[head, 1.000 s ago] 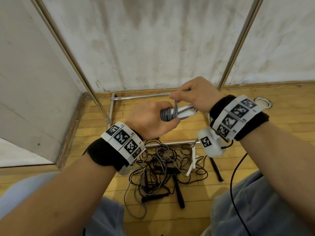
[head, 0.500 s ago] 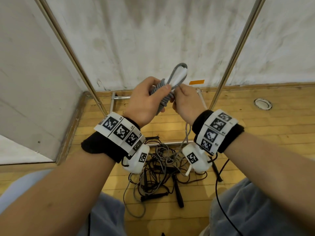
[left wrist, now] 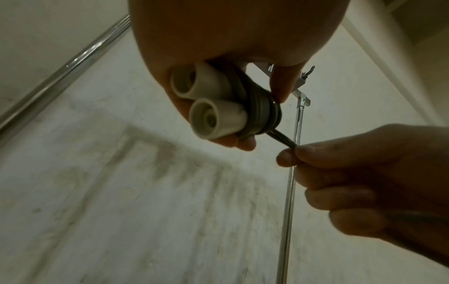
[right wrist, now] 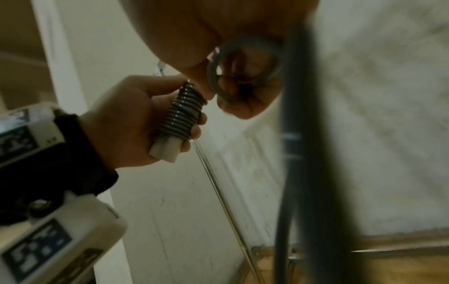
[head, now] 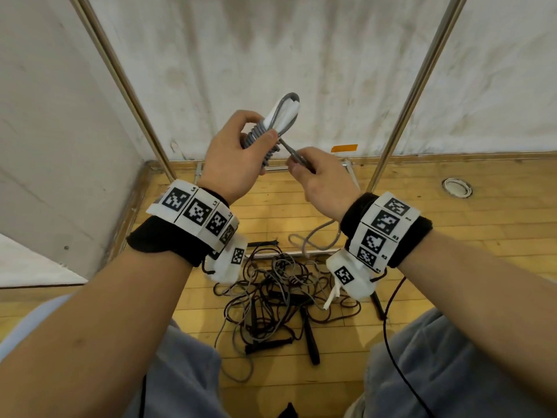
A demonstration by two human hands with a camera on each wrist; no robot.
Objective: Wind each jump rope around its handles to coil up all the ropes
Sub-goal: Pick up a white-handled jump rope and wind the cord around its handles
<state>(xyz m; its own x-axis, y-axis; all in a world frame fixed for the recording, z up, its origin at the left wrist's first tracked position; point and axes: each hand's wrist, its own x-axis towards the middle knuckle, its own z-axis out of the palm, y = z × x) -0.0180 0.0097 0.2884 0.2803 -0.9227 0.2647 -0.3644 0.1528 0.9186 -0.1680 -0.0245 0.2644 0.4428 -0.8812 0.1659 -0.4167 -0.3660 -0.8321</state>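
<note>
The left hand (head: 233, 159) keeps its grasp on the two white handles (head: 284, 114) with the grey rope (head: 262, 140) coiled around them, now a little higher than half a second ago. The right hand (head: 324, 181) has moved away from the handles and pinches the free part of the rope, pulled tight between both hands. On the floor (head: 452, 236) below lies the pile of other ropes (head: 280, 297), tangled. No container is visible.
</note>
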